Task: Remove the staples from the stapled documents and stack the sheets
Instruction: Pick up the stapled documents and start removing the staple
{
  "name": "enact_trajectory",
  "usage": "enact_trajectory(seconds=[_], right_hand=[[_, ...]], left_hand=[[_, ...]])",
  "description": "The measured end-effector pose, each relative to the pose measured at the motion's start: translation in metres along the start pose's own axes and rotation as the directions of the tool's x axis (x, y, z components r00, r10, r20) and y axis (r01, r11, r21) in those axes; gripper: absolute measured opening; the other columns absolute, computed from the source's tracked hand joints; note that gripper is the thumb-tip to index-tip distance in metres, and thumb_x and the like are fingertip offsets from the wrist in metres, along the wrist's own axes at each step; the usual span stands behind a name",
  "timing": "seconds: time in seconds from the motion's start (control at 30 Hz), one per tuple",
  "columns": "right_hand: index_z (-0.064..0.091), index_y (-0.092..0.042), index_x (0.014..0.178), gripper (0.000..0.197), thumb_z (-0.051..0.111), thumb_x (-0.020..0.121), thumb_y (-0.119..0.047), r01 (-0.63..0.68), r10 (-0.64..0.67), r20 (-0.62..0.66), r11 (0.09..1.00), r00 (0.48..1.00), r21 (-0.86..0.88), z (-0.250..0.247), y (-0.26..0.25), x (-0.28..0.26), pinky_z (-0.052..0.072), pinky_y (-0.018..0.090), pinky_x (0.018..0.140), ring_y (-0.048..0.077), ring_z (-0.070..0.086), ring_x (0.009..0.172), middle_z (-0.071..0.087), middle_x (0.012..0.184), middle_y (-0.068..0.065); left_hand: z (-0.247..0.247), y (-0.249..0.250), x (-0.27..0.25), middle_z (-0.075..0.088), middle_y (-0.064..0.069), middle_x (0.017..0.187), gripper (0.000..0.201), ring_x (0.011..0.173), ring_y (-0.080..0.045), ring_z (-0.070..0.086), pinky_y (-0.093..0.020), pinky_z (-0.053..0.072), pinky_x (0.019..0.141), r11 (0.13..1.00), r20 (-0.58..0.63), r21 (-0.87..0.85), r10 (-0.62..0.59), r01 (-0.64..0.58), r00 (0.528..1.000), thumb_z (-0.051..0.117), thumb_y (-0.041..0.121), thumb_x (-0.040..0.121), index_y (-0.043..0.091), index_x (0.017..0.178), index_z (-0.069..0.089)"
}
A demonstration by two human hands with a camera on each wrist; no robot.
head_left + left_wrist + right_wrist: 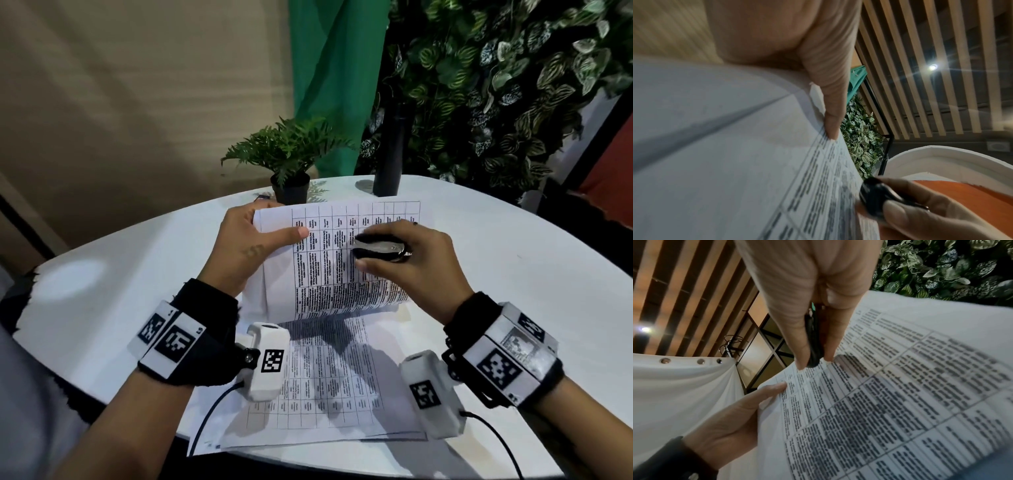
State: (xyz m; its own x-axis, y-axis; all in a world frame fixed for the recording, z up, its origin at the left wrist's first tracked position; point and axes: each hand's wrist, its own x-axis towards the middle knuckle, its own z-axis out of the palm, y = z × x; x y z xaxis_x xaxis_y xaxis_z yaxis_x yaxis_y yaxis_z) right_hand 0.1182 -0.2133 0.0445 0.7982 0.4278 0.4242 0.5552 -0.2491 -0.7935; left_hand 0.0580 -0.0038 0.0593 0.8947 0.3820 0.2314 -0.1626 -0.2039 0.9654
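A stapled document (pixel 329 260) is held raised above the white counter (pixel 496 240), its printed table facing up toward the head camera. The left hand (pixel 246 246) is seen gripping its far left corner, thumb laid across the top sheet and fingers hidden behind. A black and metal staple remover (pixel 378 248) is clasped in the right hand (pixel 407 263), thumb on the near side and fingers curled over the far side, above the middle of the page.

From the head view alone, loose sheets (pixel 318 387) are shown lying flat on the counter beneath the raised document, along with a small potted fern (pixel 291 154) and a dark cylinder (pixel 390 154) at the counter's far edge. The left wrist view adds the underside of the held pages and a small torn paper flap (pixel 817 99) beside the thumb (pixel 830 100). In the right wrist view the staple remover (pixel 813 340) is shown edge-on between thumb and finger, its tip just above the document (pixel 890 394) near the upper edge; whether it touches the paper cannot be told.

The document's long axis runs from the near counter edge toward the plants, the far end lifted. The remover's long axis lies across it, left to right, with its jaw end toward the left hand.
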Motion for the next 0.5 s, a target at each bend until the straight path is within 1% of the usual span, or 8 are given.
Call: enact_trajectory(seconds=[0.1, 0.17, 0.23, 0.3, 0.37, 0.4, 0.47, 0.5], right_hand=[[0.066, -0.022, 0.093, 0.034, 0.082, 0.066, -0.006, 0.091, -0.091, 0.006, 0.995, 0.996, 0.034, 0.007, -0.005, 0.000, 0.052, 0.021, 0.080, 0.008, 0.066, 0.085, 0.068, 0.090, -0.007], [0.065, -0.018, 0.093, 0.031, 0.079, 0.067, -0.008, 0.144, -0.144, 0.010, 0.989, 0.989, 0.011, 0.011, -0.007, 0.001, 0.051, 0.022, 0.080, 0.012, 0.065, 0.087, 0.066, 0.090, -0.003], [0.063, -0.015, 0.097, 0.030, 0.078, 0.071, -0.010, 0.160, -0.160, 0.031, 0.987, 0.987, -0.014, 0.013, -0.009, 0.002, 0.050, 0.022, 0.080, 0.014, 0.064, 0.088, 0.065, 0.092, -0.002], [0.062, -0.013, 0.101, 0.027, 0.075, 0.077, -0.014, 0.147, -0.143, 0.064, 0.987, 0.988, -0.068, 0.013, -0.010, 0.003, 0.049, 0.020, 0.080, 0.013, 0.061, 0.088, 0.065, 0.093, -0.002], [0.061, -0.013, 0.101, 0.020, 0.069, 0.084, -0.020, 0.048, -0.044, 0.086, 0.998, 0.995, -0.048, 0.014, -0.009, 0.003, 0.048, 0.019, 0.074, 0.007, 0.058, 0.081, 0.064, 0.090, -0.003], [0.061, -0.014, 0.099, 0.015, 0.065, 0.087, -0.022, -0.044, 0.041, 0.105, 0.999, 0.994, 0.026, 0.016, -0.010, 0.003, 0.049, 0.021, 0.071, 0.005, 0.057, 0.077, 0.063, 0.087, -0.003], [0.062, -0.013, 0.094, 0.014, 0.055, 0.093, -0.024, -0.247, 0.209, 0.181, 0.942, 0.961, 0.227, 0.019, -0.011, 0.004, 0.052, 0.025, 0.062, 0.003, 0.057, 0.069, 0.062, 0.080, -0.001], [0.064, -0.011, 0.093, 0.020, 0.050, 0.096, -0.026, -0.326, 0.264, 0.226, 0.894, 0.938, 0.308, 0.020, -0.012, 0.005, 0.051, 0.024, 0.058, 0.003, 0.057, 0.064, 0.062, 0.077, 0.000]], left_hand=[[-0.003, 0.005, -0.004, 0.069, -0.004, 0.082, 0.033, 0.069, -0.011, 0.062, -0.025, 0.051, 0.065, 0.996, 0.060, 0.076, 0.035, -0.040, 0.998, 0.086, 0.010, 0.060, 0.013, 0.085, 0.064], [-0.006, 0.009, -0.006, 0.070, -0.008, 0.088, 0.044, 0.076, -0.013, 0.063, -0.032, 0.051, 0.074, 0.983, 0.112, 0.167, 0.060, -0.079, 0.992, 0.087, 0.016, 0.056, 0.019, 0.093, 0.062], [-0.010, 0.013, -0.005, 0.070, -0.006, 0.090, 0.047, 0.083, -0.015, 0.064, -0.038, 0.051, 0.082, 0.953, 0.170, 0.279, 0.069, -0.115, 0.983, 0.086, 0.014, 0.063, 0.020, 0.101, 0.059], [-0.013, 0.014, -0.003, 0.069, -0.003, 0.092, 0.042, 0.089, -0.019, 0.064, -0.042, 0.051, 0.084, 0.919, 0.212, 0.361, 0.082, -0.156, 0.974, 0.081, 0.016, 0.069, 0.022, 0.103, 0.056], [-0.011, 0.015, -0.002, 0.065, 0.005, 0.095, 0.041, 0.094, -0.015, 0.060, -0.039, 0.047, 0.086, 0.871, 0.245, 0.436, 0.129, -0.228, 0.961, 0.072, 0.023, 0.068, 0.027, 0.104, 0.052], [-0.008, 0.015, -0.002, 0.062, 0.009, 0.098, 0.041, 0.097, -0.010, 0.057, -0.035, 0.044, 0.088, 0.853, 0.273, 0.448, 0.154, -0.267, 0.950, 0.067, 0.023, 0.069, 0.030, 0.105, 0.050], [0.002, 0.015, -0.003, 0.059, 0.010, 0.101, 0.036, 0.100, -0.003, 0.052, -0.028, 0.040, 0.088, 0.839, 0.354, 0.427, 0.188, -0.337, 0.916, 0.059, 0.018, 0.073, 0.034, 0.104, 0.051], [0.006, 0.015, -0.003, 0.059, 0.007, 0.102, 0.031, 0.102, -0.004, 0.052, -0.027, 0.039, 0.089, 0.840, 0.384, 0.409, 0.195, -0.356, 0.902, 0.058, 0.018, 0.076, 0.035, 0.102, 0.055]])
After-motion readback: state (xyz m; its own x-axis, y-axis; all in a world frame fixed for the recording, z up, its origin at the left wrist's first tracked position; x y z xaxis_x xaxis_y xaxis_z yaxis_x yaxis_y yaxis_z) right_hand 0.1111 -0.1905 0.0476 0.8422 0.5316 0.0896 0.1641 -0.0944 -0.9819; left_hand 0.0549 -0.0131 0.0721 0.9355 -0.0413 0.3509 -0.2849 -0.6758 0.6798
